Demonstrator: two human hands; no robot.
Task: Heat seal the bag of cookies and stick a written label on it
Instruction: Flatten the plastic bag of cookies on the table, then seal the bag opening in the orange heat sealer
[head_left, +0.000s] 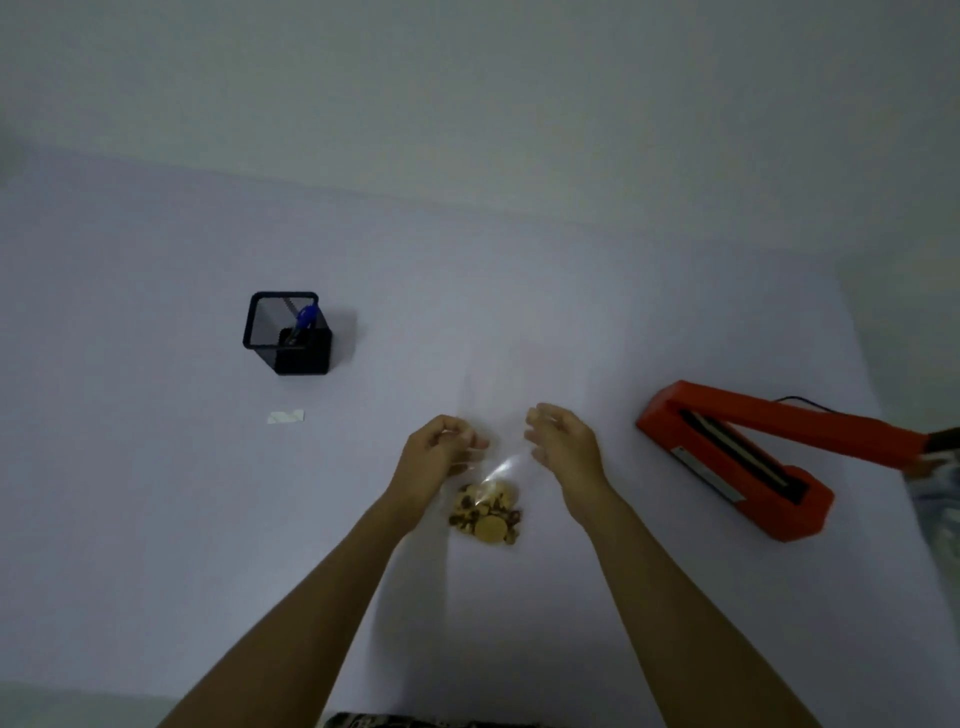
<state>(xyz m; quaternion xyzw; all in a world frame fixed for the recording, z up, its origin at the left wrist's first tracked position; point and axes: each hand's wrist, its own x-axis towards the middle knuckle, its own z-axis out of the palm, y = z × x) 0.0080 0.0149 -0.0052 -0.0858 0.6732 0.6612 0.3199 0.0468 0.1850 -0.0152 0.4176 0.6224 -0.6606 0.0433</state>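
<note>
Two bare hands reach over a pale table (156, 312) in the one head view, with a clear bag (498, 467) between them. Cookies (485, 512), some plain and some with dark chips, lie heaped at the bag's near end, just ahead of the forearms; its empty upper part runs away from the person and is hard to make out against the table. Left hand (436, 452) has its fingers curled in at the bag's left edge and seems to pinch the film, though blur hides the contact itself. Right hand (561, 441) is at the right edge with fingers loosely bent; whether it grips the film I cannot tell. To the right, well apart from the bag, sits an orange heat sealer (737, 462) with its arm raised, and a black cord trails off behind it. At far left stands a black mesh cup (288, 335) with a blue pen (304, 319) in it. Near the cup, on its nearer side, a small white label (285, 417) lies flat on the table.
</note>
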